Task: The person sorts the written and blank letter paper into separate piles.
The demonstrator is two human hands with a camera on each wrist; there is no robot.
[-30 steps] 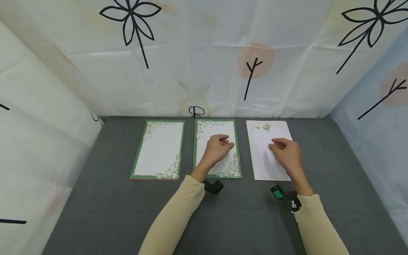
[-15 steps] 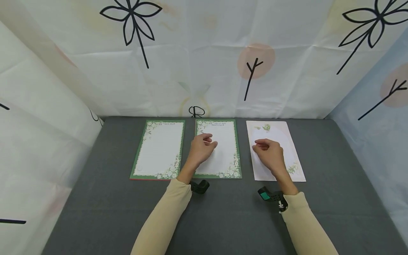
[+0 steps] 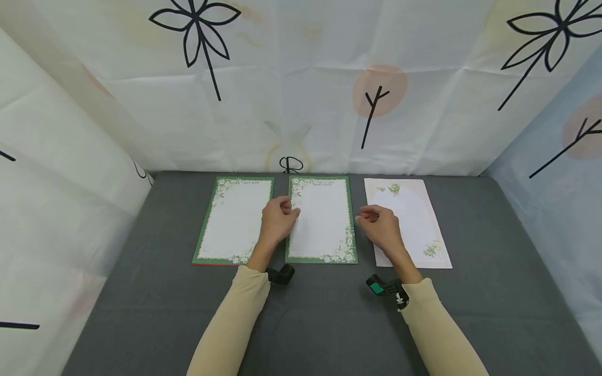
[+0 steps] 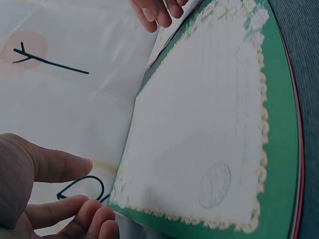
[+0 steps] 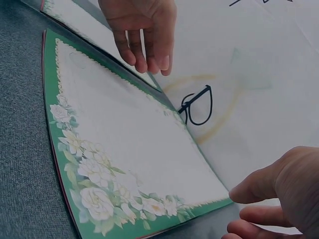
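Three sheets or pads lie in a row. The left pad [image 3: 235,222] and the middle pad [image 3: 324,224] are white with green borders and pale flowers; the right sheet [image 3: 411,206] is pinkish white with small green sprigs. My left hand [image 3: 276,222] is held over the gap between the left and middle pads, covering part of the left pad's right edge. My right hand [image 3: 382,228] overlaps the left edge of the right sheet. In the wrist views, the thumb and fingers of the left hand [image 4: 60,194] and the right hand [image 5: 279,199] stand apart with nothing between them.
A dark grey cloth [image 3: 329,324] covers the table. White fabric [image 3: 301,83] printed with black plant drawings hangs behind and at both sides. A black device sits on the left wrist [image 3: 281,274] and another on the right wrist [image 3: 385,286].
Both hands have moved left: the left from over the middle pad to the gap beside it, the right from the right sheet's middle to its left edge. The pads and sheet stayed in place.
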